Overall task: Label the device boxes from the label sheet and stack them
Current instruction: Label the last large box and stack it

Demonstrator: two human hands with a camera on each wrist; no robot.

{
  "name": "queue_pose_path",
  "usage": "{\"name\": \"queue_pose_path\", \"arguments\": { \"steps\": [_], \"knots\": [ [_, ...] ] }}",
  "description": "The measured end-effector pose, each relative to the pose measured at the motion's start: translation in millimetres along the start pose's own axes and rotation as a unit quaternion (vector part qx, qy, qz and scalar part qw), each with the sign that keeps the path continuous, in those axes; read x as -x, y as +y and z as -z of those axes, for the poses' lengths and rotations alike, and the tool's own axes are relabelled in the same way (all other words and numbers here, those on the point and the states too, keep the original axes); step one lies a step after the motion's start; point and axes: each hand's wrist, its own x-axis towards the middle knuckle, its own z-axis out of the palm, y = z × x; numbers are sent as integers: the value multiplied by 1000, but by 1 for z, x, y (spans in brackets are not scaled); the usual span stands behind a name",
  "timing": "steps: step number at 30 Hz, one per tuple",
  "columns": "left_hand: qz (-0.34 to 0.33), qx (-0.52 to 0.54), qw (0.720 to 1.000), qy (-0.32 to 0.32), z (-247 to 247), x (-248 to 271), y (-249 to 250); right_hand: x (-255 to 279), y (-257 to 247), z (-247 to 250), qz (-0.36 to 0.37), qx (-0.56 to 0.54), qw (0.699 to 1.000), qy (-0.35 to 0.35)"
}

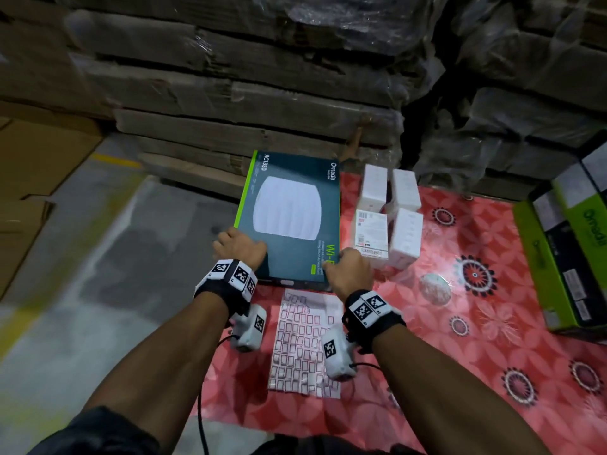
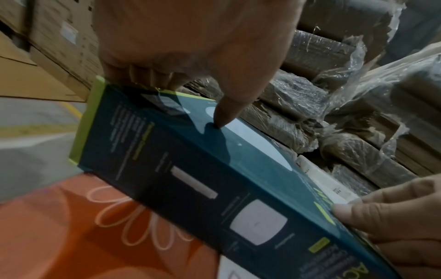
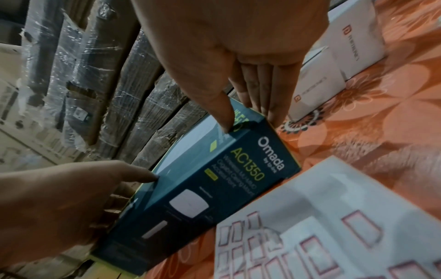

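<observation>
Hands grip the near corners of the dark device box (image 1: 289,211): the left hand (image 1: 241,246) has its thumb on the top face and fingers curled round the left edge, the right hand (image 1: 349,269) its thumb on top and fingers down the right side, the box at the far left of the red flowered mat (image 1: 460,339) just beyond the label sheet (image 1: 302,346). Judging by this, it is being set down, so lower it flat and square, clear of the white boxes (image 1: 387,218) beside it. Its glossy cardboard looks stiff, sharp-cornered and slippery; the sheet is thin paper with red-edged stickers.
</observation>
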Motion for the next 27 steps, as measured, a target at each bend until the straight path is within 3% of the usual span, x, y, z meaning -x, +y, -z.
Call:
{"name": "queue_pose_path", "arguments": {
  "steps": [7, 11, 15, 20, 27],
  "knots": [
    [60, 36, 997, 15, 19, -10, -30, -3, -22, -2, 15, -4, 998, -64],
    [77, 114, 990, -22, 23, -27, -26, -28, -43, 7, -19, -106, 988, -110],
    [83, 236, 966, -71, 24, -47, -20, -67, -65, -7, -18, -178, 972, -151],
    [84, 270, 953, -113, 32, -62, -11, -96, -78, -14, -39, -218, 957, -189],
    [91, 283, 943, -152, 38, -88, -13, -121, -88, -18, -66, -192, 960, -195]
  ]
}}
